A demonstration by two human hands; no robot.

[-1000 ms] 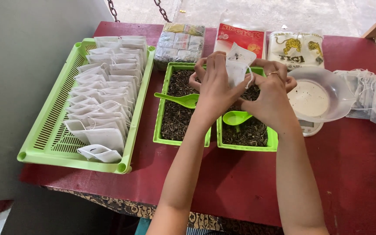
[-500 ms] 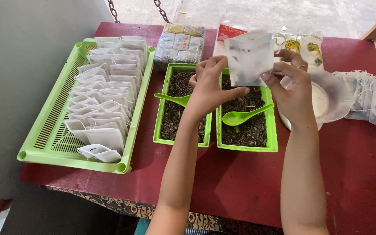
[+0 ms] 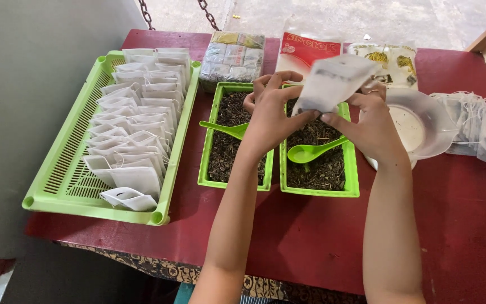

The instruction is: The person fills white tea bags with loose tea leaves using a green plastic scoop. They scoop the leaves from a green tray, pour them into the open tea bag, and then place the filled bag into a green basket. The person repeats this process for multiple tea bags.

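Note:
Both my hands hold one white paper tea bag (image 3: 333, 81) above two small green trays of dark loose tea. My left hand (image 3: 271, 115) pinches its left lower edge and my right hand (image 3: 369, 126) grips its right side. The bag is tilted and blurred. Below them, the left tea tray (image 3: 206, 163) has a green spoon (image 3: 223, 128) lying in it, and the right tea tray (image 3: 351, 169) holds a second green spoon (image 3: 310, 152).
A large green slotted tray (image 3: 66, 169) at left holds several filled white bags in rows. A clear bowl on a small scale (image 3: 426, 121) stands at right, beside a pile of empty stringed bags (image 3: 479, 129). Three packets (image 3: 232, 53) lie at the table's back.
The bag was lifted from near the trays, held up, and is now tilted lower between my hands. My right hand has come back toward the left.

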